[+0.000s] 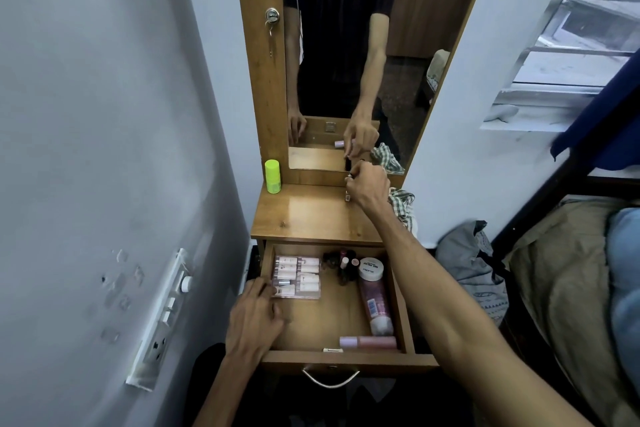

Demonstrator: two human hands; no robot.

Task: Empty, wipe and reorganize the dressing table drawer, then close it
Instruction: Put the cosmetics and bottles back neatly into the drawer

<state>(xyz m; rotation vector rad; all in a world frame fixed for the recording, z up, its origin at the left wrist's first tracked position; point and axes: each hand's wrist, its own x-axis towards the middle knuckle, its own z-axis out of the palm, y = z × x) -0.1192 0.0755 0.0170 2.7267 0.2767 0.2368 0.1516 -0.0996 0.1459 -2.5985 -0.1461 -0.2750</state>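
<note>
At six o'clock the drawer point(332, 355) stands pulled fully open, its handle point(330, 378) nearest the viewer. The left hand point(254, 317) rests on the drawer's left edge at about seven o'clock, fingers curled and touching the clear box of small tubes point(297, 277); whether it actually grips the box I cannot tell. Still inside are a pink bottle point(367, 342) lying crosswise along the front wall, a taller pink bottle point(375, 305) lying with its long axis front to back against the right wall, a white-lidded jar point(371, 269) and a cluster of nail polish bottles point(341, 263) at the back.

Farther on, at twelve o'clock, the right hand point(367, 185) reaches over the tabletop point(304, 215), pinching a small bottle point(347, 197) that hangs upright just above the wood, apparently about to be set down. A checked cloth point(401, 203) lies just right of it, a green can point(273, 176) at eleven o'clock.

Emptying looks barely begun. The left hand is nearer the remaining things; the box lies just ahead of its fingertips.
</note>
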